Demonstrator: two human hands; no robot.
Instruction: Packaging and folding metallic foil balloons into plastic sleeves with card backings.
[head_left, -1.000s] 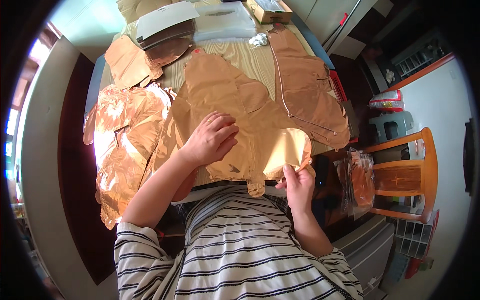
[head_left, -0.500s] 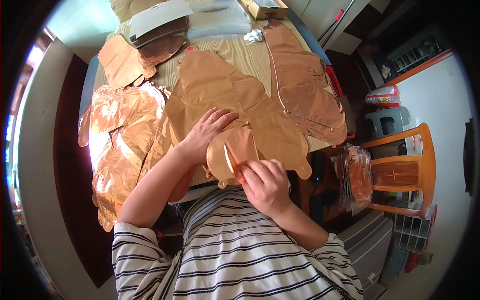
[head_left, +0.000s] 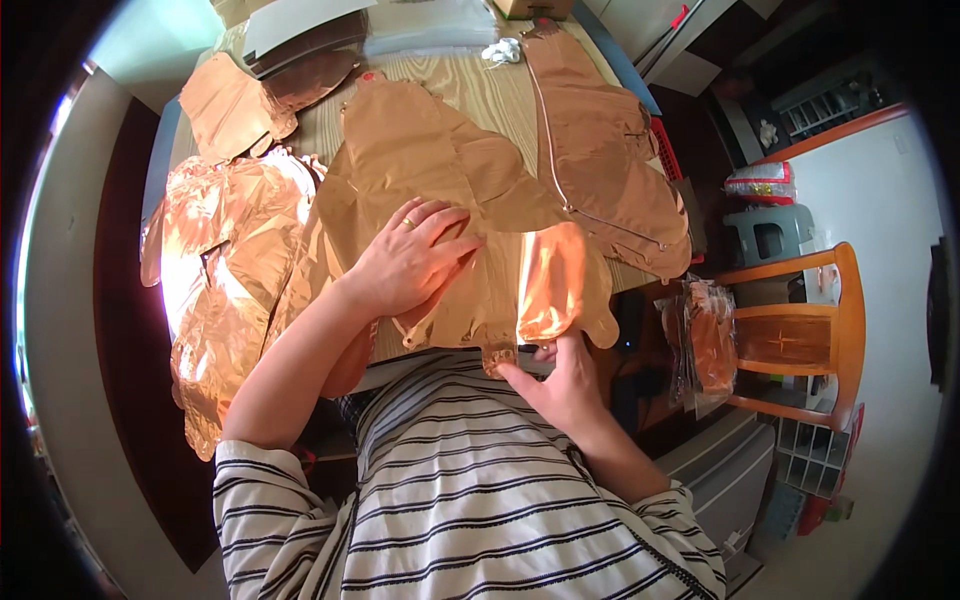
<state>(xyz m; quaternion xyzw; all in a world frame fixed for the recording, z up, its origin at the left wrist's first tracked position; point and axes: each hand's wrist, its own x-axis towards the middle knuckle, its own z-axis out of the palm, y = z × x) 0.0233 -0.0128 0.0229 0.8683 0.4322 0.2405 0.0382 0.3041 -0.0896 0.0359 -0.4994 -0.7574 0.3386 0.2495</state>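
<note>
A flat copper-coloured foil balloon (head_left: 400, 145) lies across the middle of the wooden table, its near part reaching the edge in front of me. My left hand (head_left: 405, 260), with a ring on one finger, rests on it palm down, fingers stretched out. At the near edge my right hand (head_left: 565, 385) grips the foil. Its thumb lies by a small tab (head_left: 497, 358), and its other fingers are partly hidden behind a shiny lobe (head_left: 552, 285) that catches the light.
Crumpled shiny foil balloons (head_left: 235, 240) lie on the left, and more flat ones (head_left: 600, 150) on the right. Grey sheets (head_left: 300, 25), clear plastic (head_left: 430, 25) and a white crumpled wad (head_left: 502, 52) are at the back. A wooden chair (head_left: 790, 340) with bagged foil (head_left: 705, 340) stands right.
My right hand has moved right and slightly down. The folded near part of the balloon has opened out, its shiny lobe now further right. My left hand stays on the foil.
</note>
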